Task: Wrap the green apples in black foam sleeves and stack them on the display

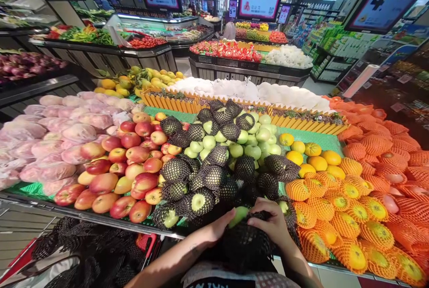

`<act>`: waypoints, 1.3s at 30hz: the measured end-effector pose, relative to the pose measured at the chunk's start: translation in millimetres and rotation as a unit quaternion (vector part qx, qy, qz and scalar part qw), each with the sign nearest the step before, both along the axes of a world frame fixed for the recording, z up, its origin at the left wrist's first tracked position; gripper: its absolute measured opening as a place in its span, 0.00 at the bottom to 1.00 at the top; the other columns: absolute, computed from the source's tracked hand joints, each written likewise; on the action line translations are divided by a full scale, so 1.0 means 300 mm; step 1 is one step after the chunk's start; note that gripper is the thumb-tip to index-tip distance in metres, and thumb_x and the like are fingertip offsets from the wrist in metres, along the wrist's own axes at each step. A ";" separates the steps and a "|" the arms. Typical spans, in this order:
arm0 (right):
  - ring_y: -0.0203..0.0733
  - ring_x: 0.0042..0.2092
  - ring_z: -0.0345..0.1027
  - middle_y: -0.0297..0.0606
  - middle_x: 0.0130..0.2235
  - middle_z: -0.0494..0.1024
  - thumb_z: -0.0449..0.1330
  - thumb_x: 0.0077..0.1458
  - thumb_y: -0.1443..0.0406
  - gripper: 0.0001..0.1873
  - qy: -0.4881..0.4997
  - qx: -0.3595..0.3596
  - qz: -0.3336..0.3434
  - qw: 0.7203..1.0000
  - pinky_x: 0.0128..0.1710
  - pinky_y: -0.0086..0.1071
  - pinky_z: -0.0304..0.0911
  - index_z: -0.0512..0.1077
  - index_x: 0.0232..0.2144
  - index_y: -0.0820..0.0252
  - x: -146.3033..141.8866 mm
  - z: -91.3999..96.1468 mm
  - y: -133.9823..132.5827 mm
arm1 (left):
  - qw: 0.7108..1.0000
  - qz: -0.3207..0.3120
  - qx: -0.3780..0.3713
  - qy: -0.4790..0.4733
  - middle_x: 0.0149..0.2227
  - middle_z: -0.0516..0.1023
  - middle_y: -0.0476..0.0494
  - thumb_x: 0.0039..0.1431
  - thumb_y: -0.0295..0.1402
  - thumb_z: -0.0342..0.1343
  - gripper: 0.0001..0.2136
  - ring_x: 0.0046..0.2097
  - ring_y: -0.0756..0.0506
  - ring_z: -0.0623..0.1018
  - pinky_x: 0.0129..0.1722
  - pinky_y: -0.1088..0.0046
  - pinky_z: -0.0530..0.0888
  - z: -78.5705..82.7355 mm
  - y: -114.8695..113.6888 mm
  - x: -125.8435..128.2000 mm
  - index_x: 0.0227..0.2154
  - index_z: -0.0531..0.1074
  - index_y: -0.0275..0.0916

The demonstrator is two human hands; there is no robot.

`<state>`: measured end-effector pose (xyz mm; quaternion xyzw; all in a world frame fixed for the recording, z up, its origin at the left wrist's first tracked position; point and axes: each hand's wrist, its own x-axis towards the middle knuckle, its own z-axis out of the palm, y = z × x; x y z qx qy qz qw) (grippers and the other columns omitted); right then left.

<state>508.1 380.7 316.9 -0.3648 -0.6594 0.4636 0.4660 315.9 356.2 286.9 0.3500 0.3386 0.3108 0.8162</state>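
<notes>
Gripping at the front edge of the display stand point(83, 214), and it's the right hand point(273, 219) with thumb and fingers pinched on a black net point(250, 241)! Out of its mouth peeks a green apple point(238, 215), right there between the two hands. Over to the left hand point(218, 226): thumb laid along the apple's side, fingers tucked out of sight, so how far they curl I cannot tell. Beyond them, netted apples point(201, 176) pile toward the stand's middle, bare green apples point(259, 138) behind! Red apples point(134, 156) crowd in on the left, orange-netted fruit point(351, 212) reaches the front edge on the right, and below the front edge at left sits a cart point(20, 257) heaped with black netting point(83, 245)!
</notes>
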 end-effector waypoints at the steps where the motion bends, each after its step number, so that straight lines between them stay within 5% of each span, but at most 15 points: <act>1: 0.38 0.26 0.70 0.33 0.24 0.79 0.75 0.47 0.58 0.08 0.011 -0.017 0.004 1.000 0.27 0.30 0.62 0.82 0.26 0.54 -0.003 -0.003 0.002 | 0.999 -0.029 0.045 0.008 0.45 0.82 0.40 0.48 0.67 0.54 0.36 0.50 0.35 0.75 0.60 0.52 0.65 -0.002 0.003 -0.006 0.43 0.79 0.38; 4: 0.39 0.28 0.71 0.34 0.25 0.79 0.75 0.46 0.58 0.09 0.029 -0.082 0.016 0.996 0.29 0.31 0.63 0.82 0.25 0.54 -0.015 -0.015 0.002 | 0.984 -0.115 0.135 0.020 0.44 0.81 0.38 0.39 0.70 0.59 0.43 0.48 0.34 0.75 0.55 0.53 0.68 -0.015 0.007 -0.014 0.46 0.78 0.36; 7: 0.39 0.28 0.69 0.33 0.24 0.78 0.75 0.45 0.57 0.11 0.039 -0.157 0.031 0.986 0.30 0.31 0.63 0.81 0.23 0.56 -0.035 -0.032 -0.001 | 0.980 -0.172 0.097 0.001 0.39 0.82 0.41 0.31 0.65 0.67 0.43 0.45 0.35 0.77 0.51 0.55 0.72 -0.029 0.000 -0.013 0.46 0.78 0.36; 13: 0.36 0.28 0.64 0.31 0.23 0.73 0.71 0.48 0.51 0.18 0.046 -0.234 0.021 0.971 0.30 0.30 0.60 0.77 0.22 0.58 -0.050 -0.064 -0.012 | 0.987 -0.146 0.060 0.023 0.41 0.81 0.41 0.33 0.52 0.73 0.38 0.49 0.35 0.76 0.53 0.56 0.71 0.004 -0.013 -0.034 0.49 0.76 0.36; 18: 0.39 0.34 0.70 0.34 0.32 0.78 0.67 0.56 0.54 0.12 0.029 -0.156 -0.029 0.987 0.35 0.31 0.66 0.78 0.37 0.54 -0.009 -0.058 -0.027 | 0.993 -0.061 0.090 -0.034 0.50 0.78 0.40 0.36 0.49 0.73 0.42 0.54 0.34 0.74 0.57 0.55 0.67 0.060 0.001 -0.056 0.57 0.69 0.38; 23: 0.42 0.47 0.72 0.39 0.45 0.78 0.60 0.61 0.71 0.11 -0.103 0.122 -0.188 0.969 0.46 0.34 0.69 0.75 0.45 0.53 0.042 -0.037 -0.064 | 0.990 0.067 0.104 0.066 0.46 0.82 0.39 0.41 0.50 0.71 0.32 0.51 0.34 0.76 0.54 0.57 0.70 0.105 0.020 -0.055 0.49 0.77 0.37; 27: 0.44 0.53 0.70 0.44 0.50 0.75 0.56 0.61 0.76 0.20 -0.145 0.271 -0.131 0.942 0.54 0.38 0.68 0.72 0.53 0.56 0.043 -0.022 -0.087 | 0.974 0.155 0.127 0.103 0.50 0.81 0.38 0.46 0.49 0.69 0.31 0.54 0.32 0.76 0.57 0.55 0.71 0.080 0.015 -0.055 0.51 0.76 0.38; 32: 0.46 0.53 0.71 0.45 0.52 0.75 0.60 0.58 0.74 0.19 -0.177 0.270 -0.101 0.941 0.53 0.39 0.71 0.73 0.51 0.55 -0.004 -0.039 -0.079 | 0.934 0.271 0.138 0.189 0.56 0.78 0.35 0.51 0.50 0.64 0.29 0.60 0.31 0.74 0.62 0.52 0.68 -0.003 0.006 -0.064 0.53 0.74 0.37; 39: 0.56 0.61 0.67 0.50 0.60 0.69 0.66 0.51 0.68 0.38 -0.154 0.154 -0.087 0.972 0.57 0.49 0.69 0.61 0.63 0.52 -0.035 -0.096 -0.074 | 0.929 0.244 0.175 0.216 0.56 0.79 0.37 0.59 0.48 0.59 0.25 0.58 0.34 0.75 0.60 0.56 0.70 0.015 0.015 -0.048 0.53 0.73 0.37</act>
